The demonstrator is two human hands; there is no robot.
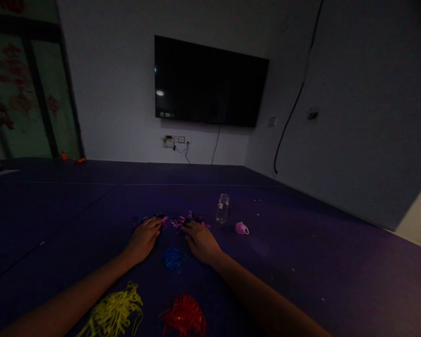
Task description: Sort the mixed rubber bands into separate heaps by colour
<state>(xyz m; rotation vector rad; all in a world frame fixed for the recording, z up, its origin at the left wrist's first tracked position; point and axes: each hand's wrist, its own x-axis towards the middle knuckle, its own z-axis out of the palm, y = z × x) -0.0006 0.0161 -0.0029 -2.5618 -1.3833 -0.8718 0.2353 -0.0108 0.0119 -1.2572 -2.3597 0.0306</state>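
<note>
Just beyond the right hand's fingers (193, 229) lie pink-and-dark bands (190, 217).

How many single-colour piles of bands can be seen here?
3: the yellow pile in front, the red pile to its right, the blue pile beyond the red one. The left hand and right hand may hide others.

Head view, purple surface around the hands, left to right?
Tangled yellow bands, left hand, tangled blue bands, right hand, clear upright bottle, pink ringed plastic cap. Left out for overlap: tangled red bands, two black-and-pink band clusters.
</note>
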